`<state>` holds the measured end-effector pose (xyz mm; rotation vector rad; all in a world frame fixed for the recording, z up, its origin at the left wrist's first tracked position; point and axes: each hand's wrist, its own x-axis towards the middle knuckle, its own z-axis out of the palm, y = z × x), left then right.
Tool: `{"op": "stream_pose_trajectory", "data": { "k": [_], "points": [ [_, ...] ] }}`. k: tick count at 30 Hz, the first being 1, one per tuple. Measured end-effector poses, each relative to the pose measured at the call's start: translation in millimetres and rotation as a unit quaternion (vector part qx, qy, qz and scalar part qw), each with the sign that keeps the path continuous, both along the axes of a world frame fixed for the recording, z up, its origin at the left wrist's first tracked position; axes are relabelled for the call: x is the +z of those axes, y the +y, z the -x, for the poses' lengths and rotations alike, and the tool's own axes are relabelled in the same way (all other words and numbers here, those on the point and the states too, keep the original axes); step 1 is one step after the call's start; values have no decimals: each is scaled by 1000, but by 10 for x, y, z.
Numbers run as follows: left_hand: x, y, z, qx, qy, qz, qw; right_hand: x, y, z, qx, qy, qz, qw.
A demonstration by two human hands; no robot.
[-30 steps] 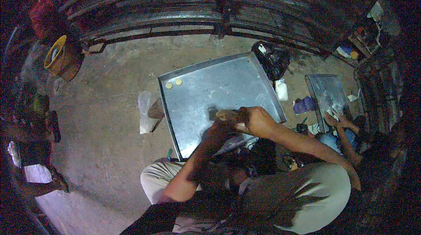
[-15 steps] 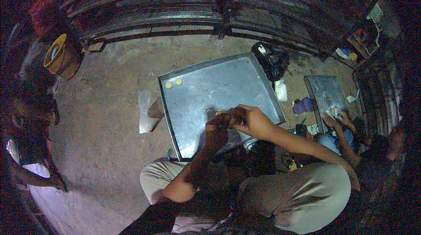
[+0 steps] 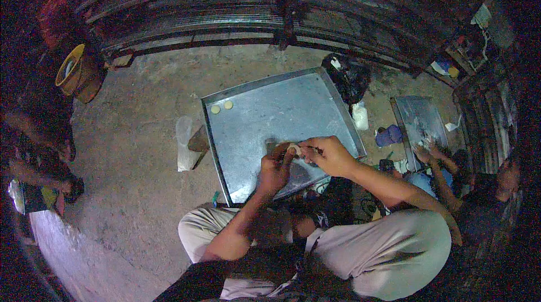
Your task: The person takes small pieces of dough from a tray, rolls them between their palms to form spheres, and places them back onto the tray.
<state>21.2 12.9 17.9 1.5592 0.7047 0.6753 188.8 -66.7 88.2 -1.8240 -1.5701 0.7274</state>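
Over a large square metal tray (image 3: 251, 99), my left hand (image 3: 275, 166) and my right hand (image 3: 329, 155) meet, fingers closed on a small pale lump (image 3: 295, 150) that looks like dough. Its shape is partly hidden by my fingertips. Two small round pale-yellow discs (image 3: 222, 107) lie in the tray's upper-left part. The tray is on the concrete floor in front of my bent legs.
Metal racks (image 3: 186, 14) line the back. A yellow bucket (image 3: 70, 73), plastic bag (image 3: 185, 144), black bag (image 3: 349, 87), white packet (image 3: 359, 116) and purple item (image 3: 389, 135) stand around. A co-worker works at a smaller tray (image 3: 422, 110) on the right; another person (image 3: 36, 155) is at left.
My fingers have shifted around the pale piece, my left hand now showing more from the back and lower. The person at the left has moved their arms and body.
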Motion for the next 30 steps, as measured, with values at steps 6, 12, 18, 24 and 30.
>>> {"op": "stream_pose_trajectory", "data": {
  "k": [6, 12, 18, 24, 30],
  "points": [
    [61, -94, 6, -13, -47, 29, 998, 301, 80, 80, 7, -13, 17, 1000],
    [-215, -88, -29, -96, -223, 340, 909, 301, 118, 61, 92, -154, -45, 983],
    [77, -32, 63, -65, -50, 187, 979, 278, 86, 104, 73, -185, -14, 980],
    [-35, 17, 64, -55, -55, 112, 991, 300, 83, 142, 83, -141, -14, 986],
    [-600, 70, 34, -72, -88, 170, 979, 302, 117, 161, 131, -191, 5, 973]
  ]
}}
